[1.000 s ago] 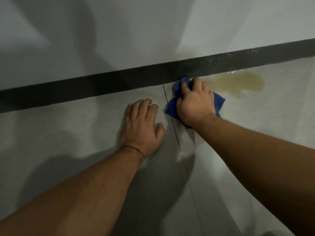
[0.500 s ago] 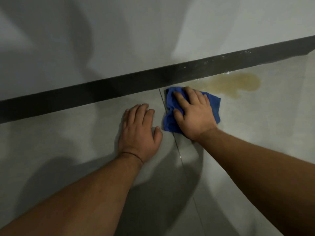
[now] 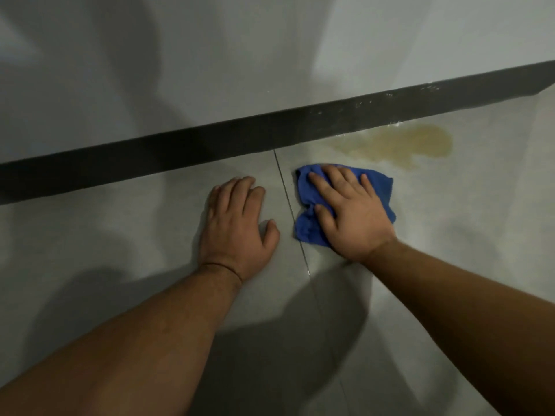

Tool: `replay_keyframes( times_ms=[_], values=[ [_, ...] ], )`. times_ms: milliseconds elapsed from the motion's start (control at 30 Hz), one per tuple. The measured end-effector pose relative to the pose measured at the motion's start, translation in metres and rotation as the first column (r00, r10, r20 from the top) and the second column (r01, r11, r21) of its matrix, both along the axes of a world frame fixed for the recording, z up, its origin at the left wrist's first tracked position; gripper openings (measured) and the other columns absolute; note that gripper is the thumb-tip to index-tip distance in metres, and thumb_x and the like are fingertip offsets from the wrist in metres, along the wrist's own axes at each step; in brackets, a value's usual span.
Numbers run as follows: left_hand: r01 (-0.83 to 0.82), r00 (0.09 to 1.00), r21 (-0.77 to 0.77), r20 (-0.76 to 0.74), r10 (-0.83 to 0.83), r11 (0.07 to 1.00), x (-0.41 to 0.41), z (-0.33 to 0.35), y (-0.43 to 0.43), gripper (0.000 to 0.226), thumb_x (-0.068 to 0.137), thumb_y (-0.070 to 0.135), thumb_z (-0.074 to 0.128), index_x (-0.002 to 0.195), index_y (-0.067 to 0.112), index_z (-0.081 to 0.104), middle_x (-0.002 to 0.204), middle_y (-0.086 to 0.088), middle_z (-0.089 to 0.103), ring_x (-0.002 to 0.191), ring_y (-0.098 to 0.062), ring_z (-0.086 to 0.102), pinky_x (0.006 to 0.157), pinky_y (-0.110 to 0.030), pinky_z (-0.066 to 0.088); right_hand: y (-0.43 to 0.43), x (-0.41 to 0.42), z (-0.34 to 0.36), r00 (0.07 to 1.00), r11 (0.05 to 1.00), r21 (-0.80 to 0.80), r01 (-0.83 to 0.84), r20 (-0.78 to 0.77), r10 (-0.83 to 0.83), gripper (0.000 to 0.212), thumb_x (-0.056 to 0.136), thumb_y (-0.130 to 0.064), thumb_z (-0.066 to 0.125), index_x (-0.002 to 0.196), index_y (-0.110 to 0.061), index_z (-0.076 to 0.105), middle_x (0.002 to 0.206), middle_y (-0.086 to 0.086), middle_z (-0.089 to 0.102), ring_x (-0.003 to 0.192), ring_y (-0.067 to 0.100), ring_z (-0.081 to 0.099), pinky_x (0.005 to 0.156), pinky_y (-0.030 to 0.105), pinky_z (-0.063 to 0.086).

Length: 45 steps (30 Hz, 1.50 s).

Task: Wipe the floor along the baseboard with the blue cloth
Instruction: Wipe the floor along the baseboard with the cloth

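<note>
Pale grey wall [image 3: 210, 70] above grey tiled floor [image 3: 105, 235] with one dark grout line [image 3: 287, 199].

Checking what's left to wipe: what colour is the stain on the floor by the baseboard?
Yellowish-brown stain, beside the dark baseboard; the head view shows it.

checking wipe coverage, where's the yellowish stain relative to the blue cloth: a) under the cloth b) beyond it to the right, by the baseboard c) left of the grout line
b: the yellowish stain lies uncovered by the baseboard, up and right of the blue cloth.
</note>
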<state>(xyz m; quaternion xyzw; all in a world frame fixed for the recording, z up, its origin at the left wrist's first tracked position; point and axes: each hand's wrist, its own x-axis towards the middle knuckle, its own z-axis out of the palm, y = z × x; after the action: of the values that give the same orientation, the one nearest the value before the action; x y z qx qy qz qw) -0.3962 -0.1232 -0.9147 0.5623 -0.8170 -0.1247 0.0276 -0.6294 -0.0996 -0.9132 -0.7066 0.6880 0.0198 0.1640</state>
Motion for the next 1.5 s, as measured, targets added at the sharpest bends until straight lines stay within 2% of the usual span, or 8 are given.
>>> replay_keyframes(
  times_ms=[233,433,600,833,1033,1133,1333,1500],
  values=[
    [-0.001,1.0,-0.052,0.021,0.002,0.999,-0.002,-0.002,0.0,0.065,0.09,0.05,0.043,0.145,0.015,0.047,0.153,-0.011,0.043,0.144,-0.03,0.038,0.122,-0.053,0.031,-0.061,0.024,-0.012,0.963,0.962,-0.049,0.27,-0.003,-0.27,0.065,0.103,-0.048,0.027,0.163,-0.025,0.015,0.173,0.006,0.009,0.159,0.027,0.004,0.127,0.052,0.0],
    [-0.008,1.0,-0.039,0.025,0.009,0.999,-0.004,-0.001,-0.001,0.067,0.088,0.051,0.044,0.144,0.014,0.047,0.153,-0.012,0.042,0.145,-0.031,0.037,0.123,-0.054,0.028,-0.014,0.0,-0.006,1.0,0.999,-0.049,-0.003,0.011,0.003,0.064,0.103,-0.053,0.026,0.162,-0.031,0.019,0.172,0.0,0.016,0.158,0.021,0.009,0.127,0.045,-0.002],
    [0.052,0.997,-0.075,-0.05,-0.056,0.996,-0.038,0.007,-0.001,0.062,0.085,0.05,0.049,0.136,0.015,0.054,0.148,-0.011,0.047,0.141,-0.031,0.041,0.122,-0.056,0.027,0.003,-0.028,-0.006,0.997,0.996,-0.051,0.074,-0.011,-0.074,0.062,0.106,-0.049,0.027,0.164,-0.03,0.017,0.172,0.001,0.014,0.159,0.022,0.009,0.128,0.045,0.0],
    [0.109,0.977,-0.075,-0.173,-0.121,0.991,-0.084,0.002,-0.016,0.058,0.084,0.035,0.048,0.135,0.01,0.057,0.138,-0.012,0.055,0.132,-0.03,0.048,0.118,-0.048,0.035,-0.06,-0.025,-0.007,0.969,0.968,-0.049,0.247,-0.002,-0.247,0.058,0.105,-0.032,0.035,0.161,-0.022,0.024,0.171,0.006,0.015,0.157,0.028,0.009,0.127,0.057,0.007],
    [0.034,0.99,-0.103,-0.135,-0.047,0.994,-0.086,-0.004,-0.018,0.054,0.084,0.033,0.049,0.134,0.012,0.056,0.138,-0.011,0.054,0.13,-0.027,0.049,0.118,-0.042,0.035,-0.039,-0.025,0.007,0.994,0.997,-0.03,-0.076,0.082,0.078,0.067,0.097,-0.049,0.023,0.158,-0.026,0.036,0.165,0.004,0.031,0.153,0.027,0.022,0.125,0.057,0.013],
    [0.052,0.993,-0.098,-0.1,-0.062,0.994,-0.088,-0.006,-0.018,0.059,0.084,0.034,0.045,0.138,0.011,0.054,0.145,-0.012,0.052,0.136,-0.029,0.046,0.121,-0.047,0.034,-0.018,-0.046,0.001,0.997,0.995,-0.099,-0.004,0.077,0.011,0.055,0.104,-0.039,0.033,0.157,-0.024,0.04,0.163,0.004,0.034,0.151,0.027,0.028,0.125,0.054,0.016],
    [0.07,0.996,-0.101,-0.042,-0.075,0.992,-0.091,-0.008,-0.019,0.059,0.086,0.038,0.045,0.14,0.015,0.052,0.147,-0.01,0.049,0.139,-0.027,0.043,0.12,-0.049,0.035,-0.054,-0.043,-0.006,0.965,0.958,-0.116,0.262,0.029,-0.26,0.056,0.106,-0.04,0.031,0.16,-0.025,0.028,0.169,0.004,0.021,0.155,0.025,0.015,0.127,0.054,0.008],
    [0.068,0.997,-0.083,-0.032,-0.071,0.994,-0.089,-0.005,-0.017,0.059,0.087,0.038,0.045,0.14,0.014,0.051,0.148,-0.011,0.049,0.139,-0.028,0.042,0.12,-0.05,0.035,-0.05,-0.037,-0.007,0.977,0.972,-0.106,0.211,0.055,-0.206,0.057,0.106,-0.041,0.033,0.16,-0.024,0.03,0.17,0.005,0.02,0.157,0.026,0.014,0.128,0.051,0.009]
  ],
)
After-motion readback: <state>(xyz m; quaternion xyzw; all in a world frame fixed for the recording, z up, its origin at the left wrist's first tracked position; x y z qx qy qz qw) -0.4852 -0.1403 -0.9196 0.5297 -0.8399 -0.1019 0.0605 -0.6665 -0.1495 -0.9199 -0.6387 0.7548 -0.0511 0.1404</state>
